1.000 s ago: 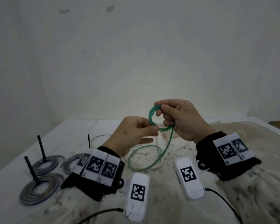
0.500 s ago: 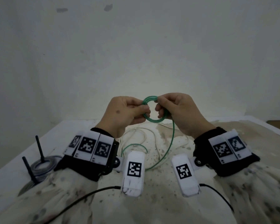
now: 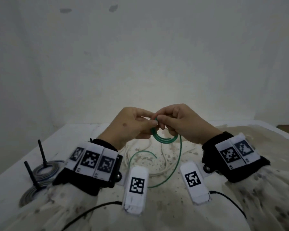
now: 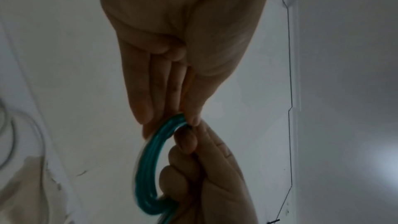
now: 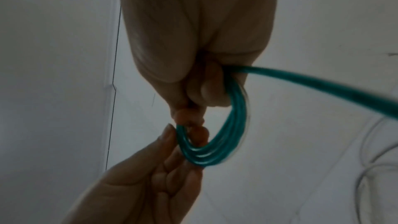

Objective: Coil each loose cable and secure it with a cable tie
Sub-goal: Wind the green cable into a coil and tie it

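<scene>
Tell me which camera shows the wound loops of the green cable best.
The right wrist view: the green coil fills the middle and its separate turns show side by side, held between the right hand and the left hand. The left wrist view shows one blurred arc. The head view shows only the lower half, small, plus the loose tail.

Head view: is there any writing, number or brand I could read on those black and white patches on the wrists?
No readable text anywhere.
Left wristband: square coded patterns only; the tiny marks beneath are too small to read.
Right wristband: the same.
Two white wrist units: one coded square each, no letters.
</scene>
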